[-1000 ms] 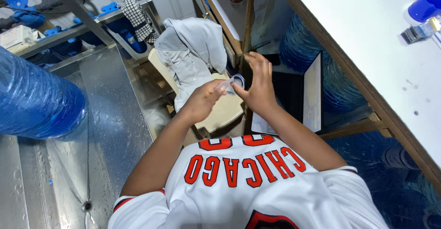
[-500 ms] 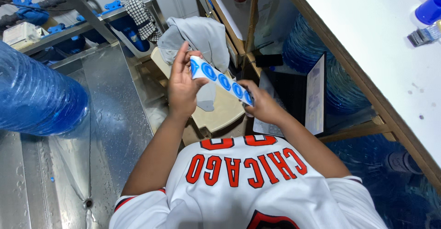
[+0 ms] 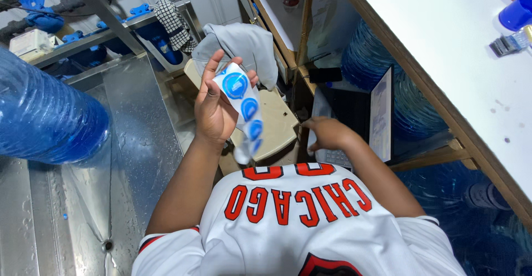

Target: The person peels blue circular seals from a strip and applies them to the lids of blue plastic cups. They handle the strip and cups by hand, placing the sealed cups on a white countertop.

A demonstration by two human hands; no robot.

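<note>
Two hands are in view. The left hand (image 3: 217,105) is raised in front of the chest and grasps a strip of blue round labels (image 3: 244,110) on white backing; the fingers curl around its upper end, and the rest of the strip hangs down past the wrist, its lower end blurred. The right hand (image 3: 328,133) is lowered to the right of the strip and apart from it, loosely curled over a white keyboard (image 3: 331,157); whether it grips anything cannot be told.

Step in hand, as a judgement: the strip is held ready for handling, with one hand only. A next move on the labels calls for the free hand to return to the strip and pinch one label at its edge while the left hand keeps the backing steady.

Beyond the left hand, a grey cloth (image 3: 244,46) lies over a beige stool (image 3: 277,126). Left of the left hand, a large blue water bottle (image 3: 47,115) rests on a wet steel surface (image 3: 138,137). Right of the right hand stands a white table (image 3: 449,49) with blue caps (image 3: 516,13).
</note>
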